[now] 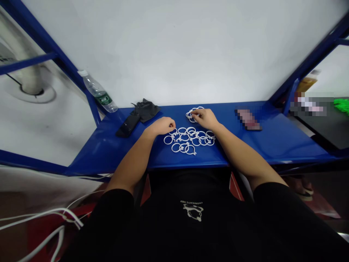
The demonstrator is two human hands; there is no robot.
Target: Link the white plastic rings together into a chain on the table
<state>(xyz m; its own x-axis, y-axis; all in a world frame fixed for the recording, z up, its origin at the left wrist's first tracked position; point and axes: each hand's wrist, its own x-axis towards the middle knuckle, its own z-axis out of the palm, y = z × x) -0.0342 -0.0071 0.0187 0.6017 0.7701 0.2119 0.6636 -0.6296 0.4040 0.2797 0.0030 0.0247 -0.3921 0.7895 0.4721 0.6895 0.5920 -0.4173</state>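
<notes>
Several white curtain rings (177, 147) with small clip-like ends lie loosely spread and overlapping on the blue desk (152, 154). Behind them is a smaller heap of the same rings (188, 115). Over that heap my right hand (207, 118) reaches in from the right, its thumb and fingers pinched on a white ring. My left hand (160, 126) is closed with curled fingers at the left end of the spread rings, close above one of them. Whatever its fingers may hold is hidden.
At the desk's left are a black phone (128, 125), a black pouch (147, 110) and a clear plastic bottle (99, 92) leaning against the blue frame (94, 109). A blurred-out phone (248, 119) lies on the right. The white wall (174, 65) closes off the back.
</notes>
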